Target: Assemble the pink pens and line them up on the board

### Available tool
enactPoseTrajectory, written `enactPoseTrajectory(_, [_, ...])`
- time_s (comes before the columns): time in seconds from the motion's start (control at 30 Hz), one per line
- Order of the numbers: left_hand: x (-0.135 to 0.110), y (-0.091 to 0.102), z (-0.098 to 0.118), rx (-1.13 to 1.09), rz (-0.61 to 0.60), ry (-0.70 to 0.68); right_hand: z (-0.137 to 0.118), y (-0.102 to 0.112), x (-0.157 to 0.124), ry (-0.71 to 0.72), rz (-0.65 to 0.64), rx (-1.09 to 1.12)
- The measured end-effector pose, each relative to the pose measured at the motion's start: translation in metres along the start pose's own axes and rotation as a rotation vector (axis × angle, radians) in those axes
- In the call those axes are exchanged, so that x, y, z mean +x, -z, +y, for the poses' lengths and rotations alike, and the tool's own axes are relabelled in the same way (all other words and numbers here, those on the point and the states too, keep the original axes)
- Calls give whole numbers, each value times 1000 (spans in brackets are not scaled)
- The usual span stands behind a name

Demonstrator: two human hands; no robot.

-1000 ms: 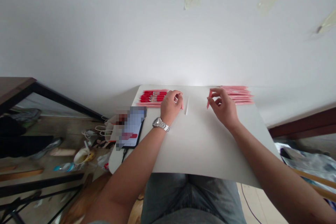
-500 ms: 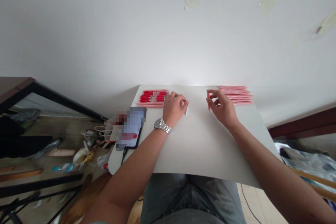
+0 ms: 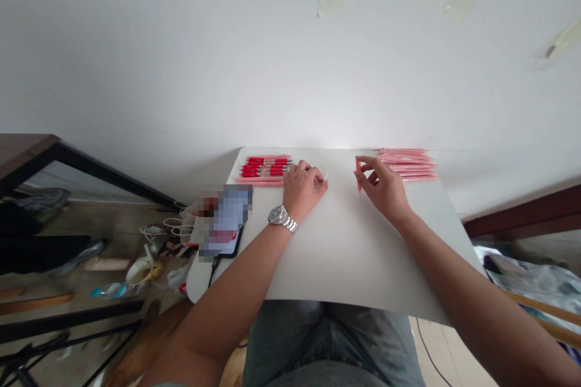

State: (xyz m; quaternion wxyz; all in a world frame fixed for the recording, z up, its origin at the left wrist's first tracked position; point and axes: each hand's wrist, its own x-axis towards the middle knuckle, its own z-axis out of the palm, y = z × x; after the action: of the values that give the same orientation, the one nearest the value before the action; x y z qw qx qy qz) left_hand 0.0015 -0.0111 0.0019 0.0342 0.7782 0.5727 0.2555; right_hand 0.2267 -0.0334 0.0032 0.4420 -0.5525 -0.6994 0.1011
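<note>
Head view: right hand [image 3: 387,188] pinches pink tube [image 3: 358,165]; left hand [image 3: 302,191] curled at white stick [image 3: 325,175], grip unclear; red pens [image 3: 267,167] lie near desk's [image 3: 336,254] far left corner

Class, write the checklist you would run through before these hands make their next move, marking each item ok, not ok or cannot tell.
1. Right hand pinching one pink pen barrel: ok.
2. Slim white stick firm in the left hand's grip: cannot tell, the hand hides most of it.
3. Red pens lying together on the white table: ok.
4. Right hand free for another piece: not ok, the barrel occupies it.
5. Smartphone out of the gap between the hands: ok.
</note>
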Motion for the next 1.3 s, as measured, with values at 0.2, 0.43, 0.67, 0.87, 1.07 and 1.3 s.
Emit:
enactPoseTrajectory(0.2, [0,4,4,34,-23,-6,3,-2,-1,2,-19,9])
enactPoseTrajectory(0.43, [2,1,3,50,-3,-45,3,-3,-1,-7,-25,18])
enactPoseTrajectory(0.67, [2,1,4,50,-11,-107,3,-3,-2,-19,-38,36])
enactPoseTrajectory(0.87, [1,1,7,71,-38,-135,3,-3,-2,-30,-41,43])
enactPoseTrajectory(1.07, [1,-1,7,100,-38,-163,3,-4,-2,-31,-33,48])
enactPoseTrajectory(1.3, [2,0,9,63,-10,-126,4,-5,-2,-14,-40,59])
